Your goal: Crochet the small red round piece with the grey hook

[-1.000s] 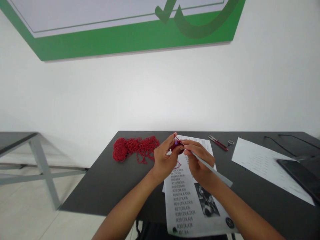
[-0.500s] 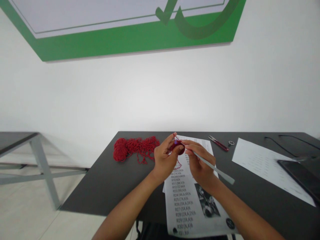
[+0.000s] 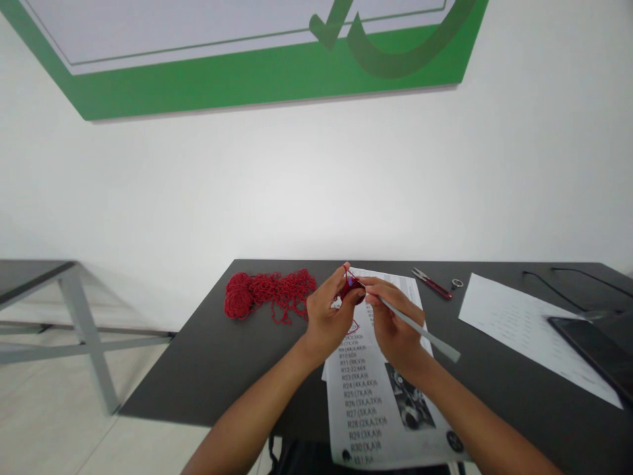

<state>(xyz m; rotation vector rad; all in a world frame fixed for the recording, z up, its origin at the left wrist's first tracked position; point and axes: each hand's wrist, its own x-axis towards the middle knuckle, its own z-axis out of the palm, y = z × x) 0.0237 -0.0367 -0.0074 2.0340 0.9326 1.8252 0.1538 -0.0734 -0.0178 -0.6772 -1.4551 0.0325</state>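
My left hand [image 3: 330,309] pinches a small dark red crochet piece [image 3: 350,286], with a strand of yarn drawn up over its raised index finger. A tiny purple spot shows on the piece. My right hand [image 3: 398,320] is closed around a crochet hook [image 3: 429,336] with a pale grey handle; its tip meets the piece between the two hands and is partly hidden by fingers. Left of my left hand lies a red yarn ball [image 3: 238,297] with a loose tangle of yarn [image 3: 283,290]. Beneath both hands is a printed pattern sheet [image 3: 361,396].
Red-handled scissors [image 3: 432,284] and a small ring [image 3: 457,283] lie at the back right of the dark table [image 3: 237,369]. Further right are another paper sheet [image 3: 514,330], a black phone [image 3: 588,353] and glasses [image 3: 558,293]. A second table [image 3: 34,280] stands left.
The hook's handle end has shifted slightly left and the crochet piece has tilted a little in my left fingers. Both hands keep their grip.
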